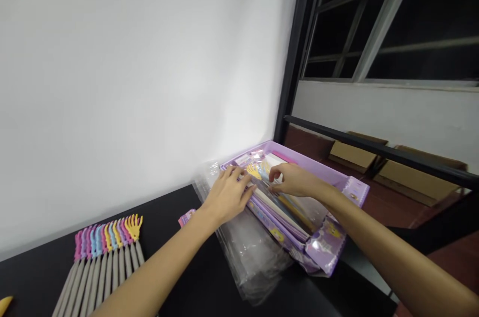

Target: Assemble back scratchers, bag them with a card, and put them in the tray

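Note:
A shallow purple display box (310, 164) stands at the table's back right corner. In it lie clear plastic packages (258, 164) with yellow and light blue hand-shaped back scratchers inside. My left hand (229, 194) rests on the box's left side, fingers apart over the edges of the packages. Inside the box, my right hand (294, 179) is closed in a pinch at the clear plastic; its fingertips are partly hidden. Several loose back scratchers (108, 247) lie side by side at the left, with grey handles and pink, purple, blue and yellow hands.
Flat clear plastic bags (250, 252) lie partly under the box on the black table (179, 262). A small purple-pink card (186, 217) is near my left wrist. Behind are a white wall (149, 82) and a black metal frame (295, 52). Cardboard boxes (415, 179) stand on the floor.

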{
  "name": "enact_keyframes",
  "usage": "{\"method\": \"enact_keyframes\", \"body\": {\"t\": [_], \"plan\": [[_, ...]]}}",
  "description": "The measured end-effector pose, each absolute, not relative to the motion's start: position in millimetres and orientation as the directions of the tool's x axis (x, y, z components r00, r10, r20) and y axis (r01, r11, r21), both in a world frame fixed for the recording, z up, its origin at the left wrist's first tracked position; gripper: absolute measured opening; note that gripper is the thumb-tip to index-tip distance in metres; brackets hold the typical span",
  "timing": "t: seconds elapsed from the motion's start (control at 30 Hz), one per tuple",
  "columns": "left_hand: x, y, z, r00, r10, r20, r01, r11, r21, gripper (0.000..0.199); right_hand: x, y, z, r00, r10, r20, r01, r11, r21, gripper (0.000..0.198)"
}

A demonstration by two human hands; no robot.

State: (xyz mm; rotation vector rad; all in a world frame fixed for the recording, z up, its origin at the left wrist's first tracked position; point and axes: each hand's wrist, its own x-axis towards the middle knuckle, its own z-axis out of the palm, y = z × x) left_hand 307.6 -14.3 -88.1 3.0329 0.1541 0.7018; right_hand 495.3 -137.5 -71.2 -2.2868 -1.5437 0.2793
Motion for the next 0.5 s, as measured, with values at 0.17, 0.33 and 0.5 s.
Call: {"method": "enact_keyframes", "body": {"t": [0.17,0.33,0.5], "plan": [[294,-7,-84,0.903,0.044,0.428,0.025,-0.998,0.049,0.032,484,-133,-54,0.344,0.933,0.108,0.872,-0.275,-0.406,0.017],[265,4,-80,0.922,0.054,0.382,0.054,-0.998,0.011,0.036,455,-122,-40,0.249,0.965,0.085,0.88,-0.189,-0.435,0.016],[209,24,-59,0.955,0.148,0.255,0.132,-0.988,0.081,0.035,414,-113,-22,0.18,0.975,0.133,0.94,-0.131,-0.314,0.016]]}}
